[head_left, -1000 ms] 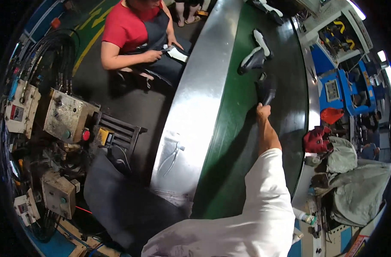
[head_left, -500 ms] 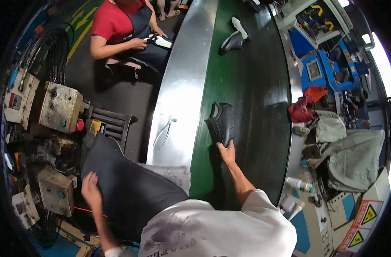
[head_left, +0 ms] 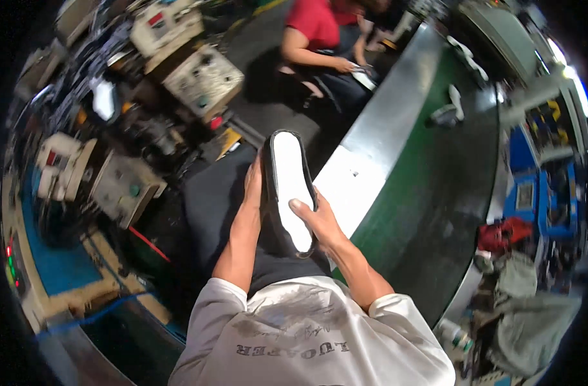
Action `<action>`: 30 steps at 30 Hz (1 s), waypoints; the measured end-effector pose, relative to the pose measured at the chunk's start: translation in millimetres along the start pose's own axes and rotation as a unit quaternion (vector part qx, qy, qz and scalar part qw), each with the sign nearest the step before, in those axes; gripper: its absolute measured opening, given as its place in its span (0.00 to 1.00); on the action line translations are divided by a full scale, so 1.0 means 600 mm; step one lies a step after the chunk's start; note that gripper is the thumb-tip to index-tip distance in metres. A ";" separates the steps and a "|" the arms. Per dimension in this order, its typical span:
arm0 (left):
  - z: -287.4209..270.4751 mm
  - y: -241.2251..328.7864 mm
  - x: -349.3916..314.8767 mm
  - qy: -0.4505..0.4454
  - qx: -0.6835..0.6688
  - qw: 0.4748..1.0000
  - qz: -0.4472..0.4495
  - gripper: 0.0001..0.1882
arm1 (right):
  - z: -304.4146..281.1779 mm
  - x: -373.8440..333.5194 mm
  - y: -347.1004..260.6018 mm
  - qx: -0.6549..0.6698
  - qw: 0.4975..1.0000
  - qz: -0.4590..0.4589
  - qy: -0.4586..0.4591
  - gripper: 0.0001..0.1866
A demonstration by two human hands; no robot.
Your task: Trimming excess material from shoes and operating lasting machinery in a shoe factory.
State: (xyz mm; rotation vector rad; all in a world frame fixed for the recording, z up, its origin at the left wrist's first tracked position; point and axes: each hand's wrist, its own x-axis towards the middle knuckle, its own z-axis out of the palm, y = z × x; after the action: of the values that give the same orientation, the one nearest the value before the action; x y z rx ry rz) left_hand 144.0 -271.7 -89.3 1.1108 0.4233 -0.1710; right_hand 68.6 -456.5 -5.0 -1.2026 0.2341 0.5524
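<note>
A black shoe upper (head_left: 270, 207) with a white sole board facing up is held over my lap. My right hand (head_left: 319, 222) grips it from the right side, its thumb lying on the white board and its other fingers hidden underneath. Against the left edge of the shoe rests my left hand (head_left: 254, 183), its fingers mostly out of sight behind the shoe. Dark cloth (head_left: 213, 193) covers my legs.
To my right runs a green conveyor belt (head_left: 397, 212) with a metal edge (head_left: 371, 148); further shoe parts (head_left: 449, 112) lie on it. A co-worker in red (head_left: 313, 29) sits ahead, holding a white-soled shoe. Machine control boxes (head_left: 126, 186) stand at the left.
My right hand has lifted the shoe off the belt and brought it over my lap, white side up. My left hand has come to the shoe. The view has turned left.
</note>
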 end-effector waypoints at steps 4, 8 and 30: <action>-0.075 0.042 -0.152 0.000 -0.089 0.992 0.087 0.31 | 0.095 0.054 0.050 -0.139 0.971 -0.183 -0.071 0.44; -0.125 0.016 -0.214 0.085 0.039 0.986 0.141 0.28 | 0.125 0.084 0.091 -0.247 0.957 -0.143 -0.060 0.34; -0.139 0.102 -0.186 0.100 0.246 0.941 0.208 0.24 | 0.153 0.118 0.038 -0.310 0.917 -0.162 -0.191 0.45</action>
State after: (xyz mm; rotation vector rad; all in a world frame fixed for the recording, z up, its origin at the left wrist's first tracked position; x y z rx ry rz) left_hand 43.1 -178.6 -23.8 1.6937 0.3228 0.2262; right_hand 106.2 -345.7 -23.4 -1.6690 -0.5088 0.5728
